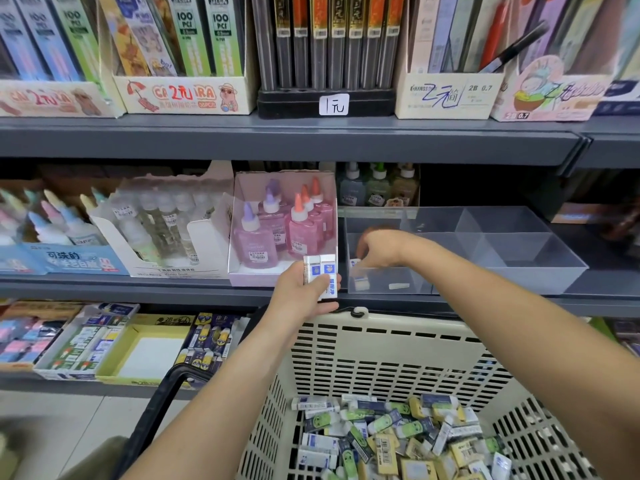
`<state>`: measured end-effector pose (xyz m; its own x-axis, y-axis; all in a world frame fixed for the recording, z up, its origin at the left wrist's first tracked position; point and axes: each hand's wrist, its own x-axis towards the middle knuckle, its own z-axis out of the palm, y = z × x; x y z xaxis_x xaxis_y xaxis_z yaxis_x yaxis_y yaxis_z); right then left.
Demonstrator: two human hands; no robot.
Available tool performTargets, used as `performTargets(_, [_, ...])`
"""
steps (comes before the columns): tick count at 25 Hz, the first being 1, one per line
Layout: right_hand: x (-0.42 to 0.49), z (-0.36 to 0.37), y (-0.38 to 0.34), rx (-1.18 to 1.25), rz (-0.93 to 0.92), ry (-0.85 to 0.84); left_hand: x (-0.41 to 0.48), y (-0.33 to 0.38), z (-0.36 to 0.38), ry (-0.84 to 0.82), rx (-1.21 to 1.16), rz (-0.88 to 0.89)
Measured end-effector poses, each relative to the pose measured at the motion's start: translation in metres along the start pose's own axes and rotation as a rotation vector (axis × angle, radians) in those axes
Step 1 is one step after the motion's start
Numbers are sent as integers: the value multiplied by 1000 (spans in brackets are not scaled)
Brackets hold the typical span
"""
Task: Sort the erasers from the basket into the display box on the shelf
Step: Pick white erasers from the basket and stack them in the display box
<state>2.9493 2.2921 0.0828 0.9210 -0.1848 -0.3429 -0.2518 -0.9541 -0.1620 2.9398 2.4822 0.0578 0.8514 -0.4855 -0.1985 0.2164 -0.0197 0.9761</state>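
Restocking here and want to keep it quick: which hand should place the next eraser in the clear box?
Right. The right hand is inside the clear display box, pinching an eraser in its front-left compartment; the left hand grips the stack of erasers beside it as supply.

We count two hands — a left hand (298,292) and a right hand (379,249). The left hand holds two erasers (320,273), the right hand pinches one eraser (355,263), and two more erasers (362,283) lie in the one clear display box (519,268). The one basket (381,348) holds a pile (398,434) too big to count. The pink box (242,188) holds six glue bottles (298,233) — three purple caps, three orange.
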Motion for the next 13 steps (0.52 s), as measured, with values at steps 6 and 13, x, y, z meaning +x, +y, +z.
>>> performTargets(6, [0, 1, -14, -52, 142, 71, 0, 0, 1, -1, 14, 19])
performTargets(13, [-11, -2, -4, 322, 188, 155, 0, 0, 1, 5, 48, 28])
